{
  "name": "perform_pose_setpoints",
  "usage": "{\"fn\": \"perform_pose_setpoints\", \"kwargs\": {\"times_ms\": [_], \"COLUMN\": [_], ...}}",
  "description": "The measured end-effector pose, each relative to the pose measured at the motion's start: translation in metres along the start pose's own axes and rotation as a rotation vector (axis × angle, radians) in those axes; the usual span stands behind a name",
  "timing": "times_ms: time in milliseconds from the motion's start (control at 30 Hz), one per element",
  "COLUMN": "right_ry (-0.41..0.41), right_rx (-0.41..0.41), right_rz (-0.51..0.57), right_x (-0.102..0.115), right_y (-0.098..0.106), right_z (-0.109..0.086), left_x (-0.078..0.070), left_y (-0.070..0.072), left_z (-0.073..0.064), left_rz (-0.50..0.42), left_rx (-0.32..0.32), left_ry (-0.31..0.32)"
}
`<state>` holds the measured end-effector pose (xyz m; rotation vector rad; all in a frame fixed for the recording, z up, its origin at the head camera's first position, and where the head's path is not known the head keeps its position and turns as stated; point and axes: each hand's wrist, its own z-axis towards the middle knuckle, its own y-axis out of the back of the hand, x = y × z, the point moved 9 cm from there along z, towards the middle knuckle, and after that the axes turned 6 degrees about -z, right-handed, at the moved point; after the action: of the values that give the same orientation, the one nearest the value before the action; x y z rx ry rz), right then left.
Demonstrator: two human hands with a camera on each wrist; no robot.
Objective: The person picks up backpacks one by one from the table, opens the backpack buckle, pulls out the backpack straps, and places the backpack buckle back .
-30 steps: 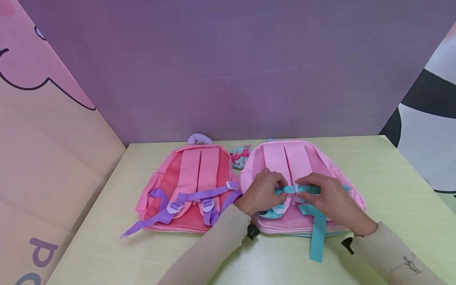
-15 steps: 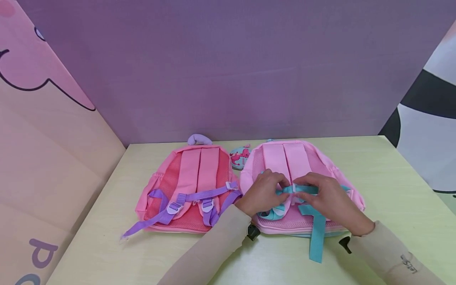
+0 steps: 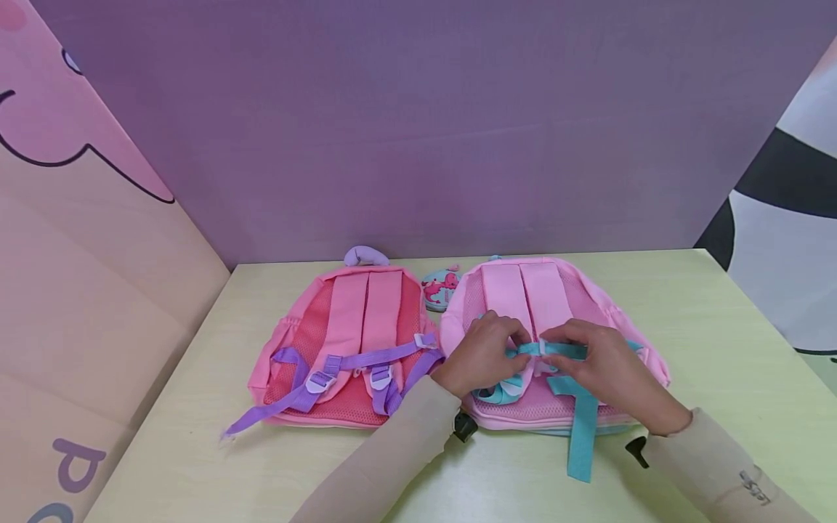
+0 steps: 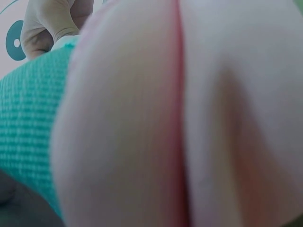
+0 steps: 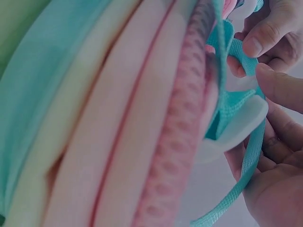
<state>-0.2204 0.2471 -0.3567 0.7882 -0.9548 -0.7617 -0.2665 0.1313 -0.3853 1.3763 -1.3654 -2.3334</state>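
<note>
A light pink backpack point(image 3: 487, 290) lies back side up on the table, its teal webbing strap point(image 3: 569, 351) drawn across the middle. On that strap sits a small white slider buckle point(image 3: 542, 348). My left hand point(image 3: 487, 352) pinches the strap just left of the buckle, thumb and fingertips meeting on it. From the other side my right hand point(image 3: 608, 367) pinches the strap at the buckle's right edge. Below the right hand, a loose teal strap end point(image 3: 580, 443) hangs over the bag's front edge. In the right wrist view, a larger white buckle point(image 5: 246, 123) shows beside the right hand.
To the left lies a coral pink backpack point(image 3: 346, 312) with loose purple straps point(image 3: 382, 356). A small teal pouch with a red print point(image 3: 439, 289) sits between the bags. A purple panel point(image 3: 418, 131) stands behind the pale table point(image 3: 706, 319).
Both hands keep their grip on the strap. The right hand and the buckle shifted slightly left, then back right; the backpacks stay in place.
</note>
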Motion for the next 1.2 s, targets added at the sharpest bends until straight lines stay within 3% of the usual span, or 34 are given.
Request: {"fn": "perform_pose_setpoints", "kwargs": {"times_ms": [1200], "right_ry": [0.047], "right_rx": [-0.036], "right_rz": [-0.028], "right_x": [0.006], "right_y": [0.011], "right_z": [0.002], "left_x": [-0.006], "left_y": [0.001], "left_z": [0.001], "left_rz": [-0.014], "left_rx": [0.015], "left_ry": [0.001]}}
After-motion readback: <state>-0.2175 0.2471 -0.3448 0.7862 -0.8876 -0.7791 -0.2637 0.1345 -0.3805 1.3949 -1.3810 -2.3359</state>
